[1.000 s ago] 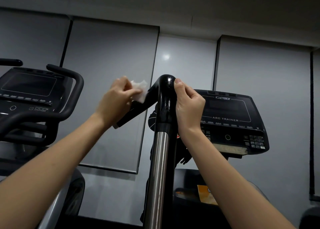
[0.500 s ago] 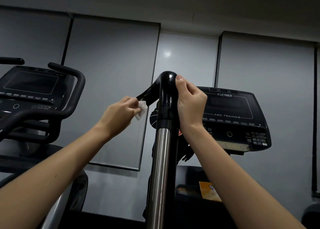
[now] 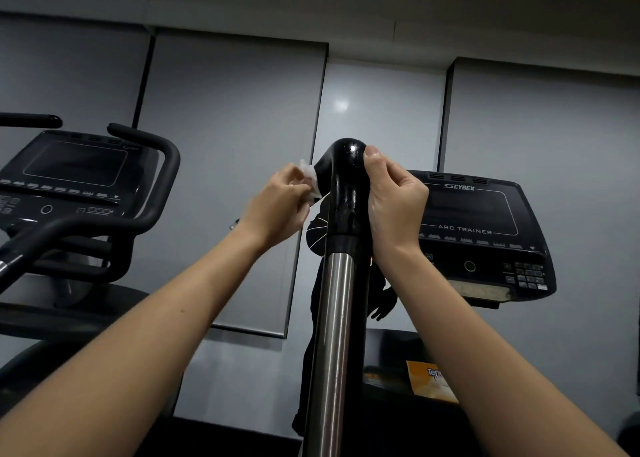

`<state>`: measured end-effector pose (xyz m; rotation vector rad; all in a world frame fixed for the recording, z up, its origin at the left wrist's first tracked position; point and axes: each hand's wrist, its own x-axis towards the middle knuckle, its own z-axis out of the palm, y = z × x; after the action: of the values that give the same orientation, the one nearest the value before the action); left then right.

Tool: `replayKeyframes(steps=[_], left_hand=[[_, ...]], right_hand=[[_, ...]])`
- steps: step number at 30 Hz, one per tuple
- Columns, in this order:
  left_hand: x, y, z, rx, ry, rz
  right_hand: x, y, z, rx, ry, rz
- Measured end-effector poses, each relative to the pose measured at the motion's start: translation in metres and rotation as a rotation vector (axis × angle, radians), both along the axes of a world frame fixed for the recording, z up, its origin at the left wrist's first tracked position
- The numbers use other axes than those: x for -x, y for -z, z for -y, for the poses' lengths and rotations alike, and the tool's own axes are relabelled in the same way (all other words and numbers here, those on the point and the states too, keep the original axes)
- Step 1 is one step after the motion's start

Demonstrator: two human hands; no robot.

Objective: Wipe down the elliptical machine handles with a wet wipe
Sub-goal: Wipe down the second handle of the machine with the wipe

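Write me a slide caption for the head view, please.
Left hand holds wipe against the handle; right hand grips its bend.

— Where's the handle (image 3: 346, 193)?
— Centre of the frame. It stands upright, glossy black at the top and bare steel below, and its top bends over toward the left.
— And the wipe (image 3: 309, 178)?
— Small, white and crumpled, just left of that bend, against the black part, pinched in the left hand (image 3: 277, 210).
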<state>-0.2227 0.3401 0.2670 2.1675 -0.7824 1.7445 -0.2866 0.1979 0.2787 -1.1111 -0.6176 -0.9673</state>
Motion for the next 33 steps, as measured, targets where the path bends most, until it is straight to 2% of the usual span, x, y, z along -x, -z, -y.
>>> replayKeyframes(steps=[4, 9, 14, 19, 26, 29, 33], left_hand=[[-0.007, 0.008, -0.013, 0.025, -0.025, -0.003], [0.009, 0.023, -0.037, -0.129, -0.120, 0.041], [0.015, 0.032, -0.036, 0.071, -0.073, -0.037], [-0.003, -0.003, 0.000, 0.315, 0.045, -0.079], [-0.010, -0.042, -0.004, 0.470, 0.105, -0.318], [-0.020, -0.044, -0.021, 0.439, 0.064, -0.496], [-0.020, -0.040, -0.049, 0.309, 0.140, -0.799]], right_hand=[[0.001, 0.000, 0.002, 0.008, -0.005, 0.022], [0.003, 0.000, 0.001, 0.011, -0.021, 0.019], [0.003, 0.000, 0.001, -0.001, 0.003, 0.001], [0.003, 0.000, 0.000, 0.013, 0.028, -0.002], [0.001, 0.001, 0.002, 0.015, 0.023, 0.020], [0.001, 0.001, 0.003, 0.016, -0.005, 0.016], [0.002, 0.001, 0.002, 0.028, -0.023, 0.021]])
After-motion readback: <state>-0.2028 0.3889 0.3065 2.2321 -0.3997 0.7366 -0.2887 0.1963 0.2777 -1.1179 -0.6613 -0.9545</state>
